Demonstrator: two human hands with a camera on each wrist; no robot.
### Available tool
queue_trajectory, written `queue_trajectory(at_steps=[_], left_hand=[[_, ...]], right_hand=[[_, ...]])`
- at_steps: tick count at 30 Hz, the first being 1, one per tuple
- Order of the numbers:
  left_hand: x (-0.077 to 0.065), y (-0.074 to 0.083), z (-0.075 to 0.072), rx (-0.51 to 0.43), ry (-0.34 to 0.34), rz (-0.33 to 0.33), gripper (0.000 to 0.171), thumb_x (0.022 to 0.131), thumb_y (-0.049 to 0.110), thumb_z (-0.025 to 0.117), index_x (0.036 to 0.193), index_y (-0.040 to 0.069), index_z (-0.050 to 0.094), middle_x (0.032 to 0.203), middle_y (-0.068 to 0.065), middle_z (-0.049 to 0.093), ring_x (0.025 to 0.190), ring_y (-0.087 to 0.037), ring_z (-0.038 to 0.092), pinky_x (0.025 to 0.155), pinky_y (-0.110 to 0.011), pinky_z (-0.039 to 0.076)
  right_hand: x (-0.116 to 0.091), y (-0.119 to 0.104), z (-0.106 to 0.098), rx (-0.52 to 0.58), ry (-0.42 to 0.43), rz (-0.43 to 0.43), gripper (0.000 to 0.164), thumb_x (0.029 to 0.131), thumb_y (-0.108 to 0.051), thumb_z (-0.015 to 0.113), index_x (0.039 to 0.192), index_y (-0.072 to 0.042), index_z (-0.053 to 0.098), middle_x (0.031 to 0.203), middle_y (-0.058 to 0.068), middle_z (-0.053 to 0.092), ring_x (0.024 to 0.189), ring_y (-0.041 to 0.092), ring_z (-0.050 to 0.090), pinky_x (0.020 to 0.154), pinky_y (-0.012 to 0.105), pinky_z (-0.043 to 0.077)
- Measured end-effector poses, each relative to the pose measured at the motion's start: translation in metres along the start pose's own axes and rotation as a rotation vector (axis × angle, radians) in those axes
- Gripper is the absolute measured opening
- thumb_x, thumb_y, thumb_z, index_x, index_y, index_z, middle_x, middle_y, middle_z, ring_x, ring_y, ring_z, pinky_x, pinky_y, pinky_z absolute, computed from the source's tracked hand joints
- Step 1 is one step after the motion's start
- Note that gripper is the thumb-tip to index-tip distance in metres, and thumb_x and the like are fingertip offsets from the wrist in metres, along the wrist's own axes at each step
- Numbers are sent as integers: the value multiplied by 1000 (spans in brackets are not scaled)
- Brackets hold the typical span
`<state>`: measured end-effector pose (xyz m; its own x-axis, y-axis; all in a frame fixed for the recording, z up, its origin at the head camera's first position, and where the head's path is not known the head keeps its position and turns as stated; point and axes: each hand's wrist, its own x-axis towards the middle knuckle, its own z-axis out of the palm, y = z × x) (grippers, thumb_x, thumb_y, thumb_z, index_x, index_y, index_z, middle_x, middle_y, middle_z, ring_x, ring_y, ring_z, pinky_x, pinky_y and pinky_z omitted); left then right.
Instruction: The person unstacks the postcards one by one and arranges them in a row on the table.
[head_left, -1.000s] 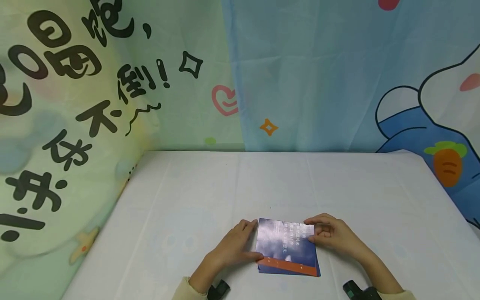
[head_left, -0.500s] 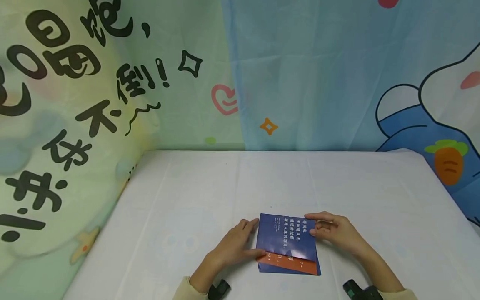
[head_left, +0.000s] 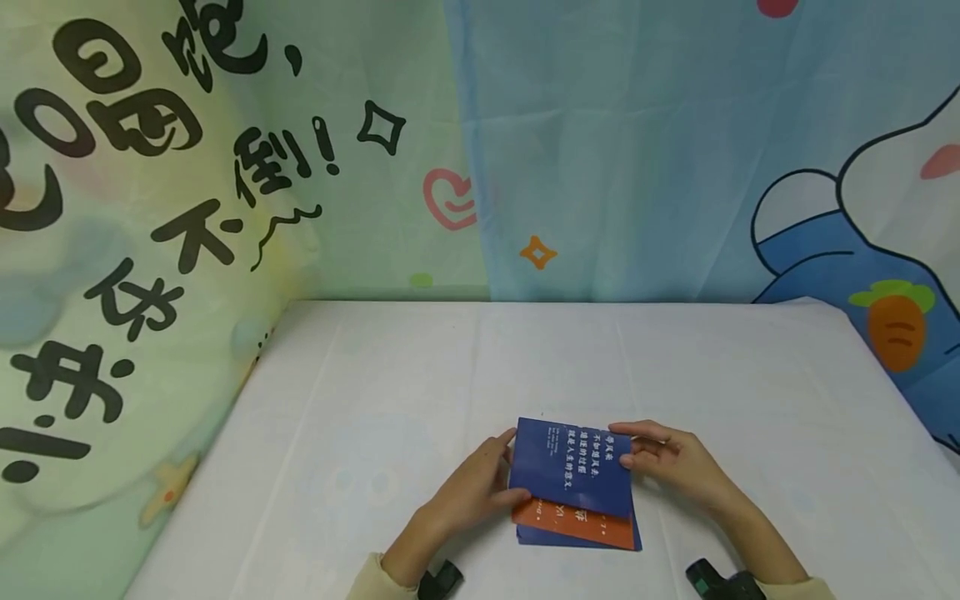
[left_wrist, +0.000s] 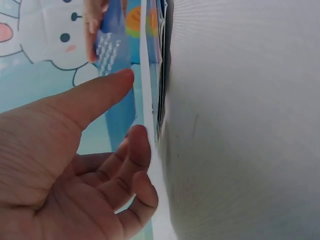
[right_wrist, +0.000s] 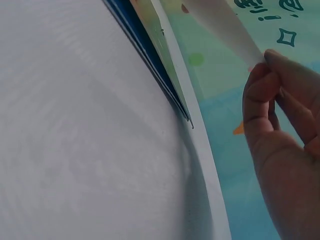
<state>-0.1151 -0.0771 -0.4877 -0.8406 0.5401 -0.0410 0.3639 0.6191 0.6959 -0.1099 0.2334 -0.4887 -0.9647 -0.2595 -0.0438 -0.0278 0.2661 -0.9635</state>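
A blue card [head_left: 572,467] with white writing is lifted at a tilt over a small stack. Its right edge is pinched between the thumb and fingers of my right hand [head_left: 671,460]; the right wrist view shows that hand [right_wrist: 280,107] holding the card's pale back [right_wrist: 227,27]. Under it lie an orange-banded card [head_left: 573,522] and more blue cards [head_left: 540,537], partly covered. My left hand [head_left: 476,483] is at the left edge, thumb by the lifted card's lower corner. In the left wrist view the left hand [left_wrist: 85,160] has its thumb extended and fingers loosely bent, gripping nothing.
The cards lie on a white-covered table [head_left: 420,375]. Behind it hangs a printed cloth backdrop [head_left: 600,167], with a second printed cloth [head_left: 202,350] along the left side. Each wrist carries a black camera, such as the right one [head_left: 720,579].
My right hand has raised the blue card's far side and shifted it slightly away, so its glare is gone and more orange shows beneath. My left hand has barely moved.
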Motion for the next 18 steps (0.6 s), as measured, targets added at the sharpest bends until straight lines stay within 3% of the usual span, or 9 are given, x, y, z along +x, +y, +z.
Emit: queue_trajectory(at_steps=[4, 11, 18], left_hand=[[1, 2, -3, -15, 22, -4, 84, 84, 28, 78, 148, 0, 33, 107, -1, 55, 81, -3, 47, 72, -18, 44], [0, -1, -11, 39, 43, 19, 90, 79, 31, 82, 148, 0, 34, 105, 0, 56, 78, -2, 47, 72, -18, 43], [-2, -3, -16, 81, 68, 1, 88, 78, 34, 82, 147, 2, 38, 100, 2, 57, 73, -3, 45, 69, -19, 42]], right_hand=[[1, 2, -1, -5, -28, -37, 43, 91, -16, 69, 129, 2, 60, 128, 10, 59, 103, 3, 63, 84, 20, 52], [3, 0, 0, 27, -125, -77, 42, 96, -12, 61, 133, 5, 55, 136, 29, 47, 111, -2, 57, 86, 19, 51], [8, -5, 3, 57, -66, -24, 42, 95, -12, 63, 131, 7, 55, 123, 25, 59, 95, 9, 66, 80, 23, 54]])
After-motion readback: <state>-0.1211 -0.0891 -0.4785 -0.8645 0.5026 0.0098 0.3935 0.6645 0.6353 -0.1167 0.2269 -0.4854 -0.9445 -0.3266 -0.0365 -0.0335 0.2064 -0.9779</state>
